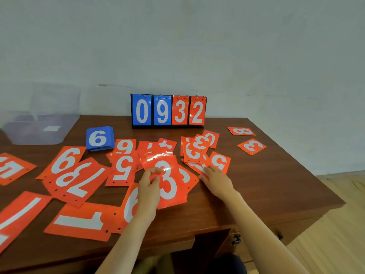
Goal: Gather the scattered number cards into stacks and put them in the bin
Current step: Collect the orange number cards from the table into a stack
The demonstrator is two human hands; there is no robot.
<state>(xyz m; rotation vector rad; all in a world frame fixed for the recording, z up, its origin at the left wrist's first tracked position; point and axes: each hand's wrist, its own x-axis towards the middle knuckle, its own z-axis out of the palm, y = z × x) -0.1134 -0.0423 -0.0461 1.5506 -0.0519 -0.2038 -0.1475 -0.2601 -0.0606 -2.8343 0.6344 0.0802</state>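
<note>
Nearest, grips red stack topped by a 3 in left hand, thumb curled over its edge. Presses flat, spread right hand on loose red cards just beside. Risks glossy stack fanning or slipping while dragging more; clear bin well apart, far left.

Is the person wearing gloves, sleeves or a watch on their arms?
No. The left hand and right hand are bare: no gloves, rings or watch show. The left forearm and right forearm are bare too, with no sleeve in view.
</note>
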